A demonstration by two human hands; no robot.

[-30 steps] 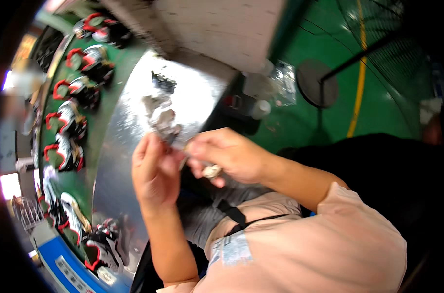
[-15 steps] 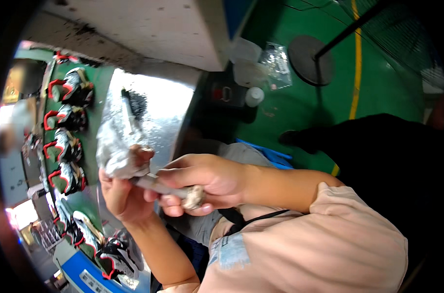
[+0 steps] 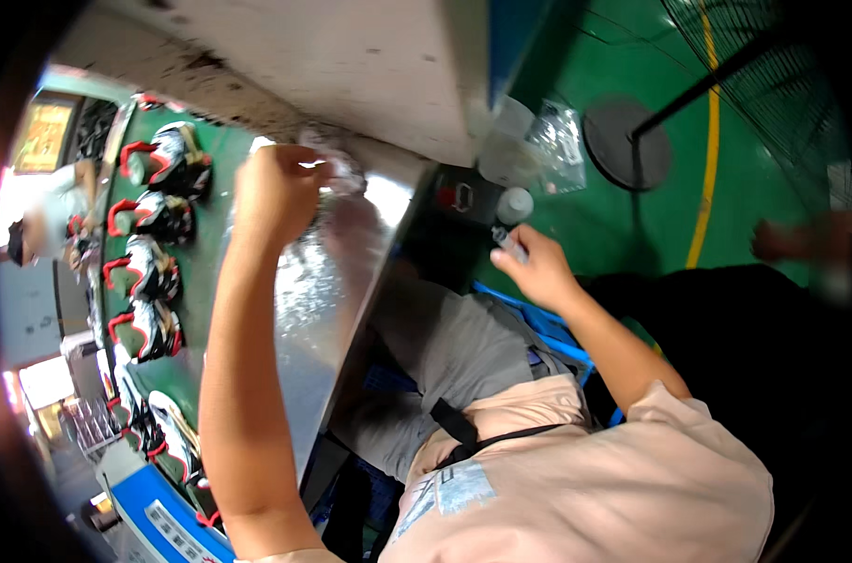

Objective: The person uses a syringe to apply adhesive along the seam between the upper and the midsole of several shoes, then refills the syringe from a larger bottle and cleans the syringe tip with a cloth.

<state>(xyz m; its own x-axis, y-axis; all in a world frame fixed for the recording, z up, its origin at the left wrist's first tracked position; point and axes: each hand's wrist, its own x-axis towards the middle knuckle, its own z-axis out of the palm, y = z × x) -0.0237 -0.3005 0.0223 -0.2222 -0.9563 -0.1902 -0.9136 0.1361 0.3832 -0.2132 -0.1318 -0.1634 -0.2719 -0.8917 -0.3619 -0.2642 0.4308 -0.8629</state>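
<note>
My left hand (image 3: 278,192) reaches to the far end of a shiny metal sheet (image 3: 304,361), fingers closed on a crumpled whitish cloth (image 3: 343,171) that is blurred. Away to the right, my right hand (image 3: 540,267) grips a short grey rod-like tool (image 3: 510,246), its tip pointing up and left. Most of the tool is inside the fist, so its kind does not show. Just beyond it are a white round-capped container (image 3: 515,205) and a dark box (image 3: 457,194) with a metal latch.
Several black, white and red sneakers (image 3: 154,267) line a green belt at left. A pale machine housing (image 3: 369,66) overhangs the sheet. Clear plastic bags (image 3: 559,150) and a fan stand's round base (image 3: 627,141) are on the right. Another person (image 3: 55,211) is at far left.
My hands, which were together over the tool and cloth, have separated. The left moved away from me to the sheet's far end with the cloth; the right swung right with the tool.
</note>
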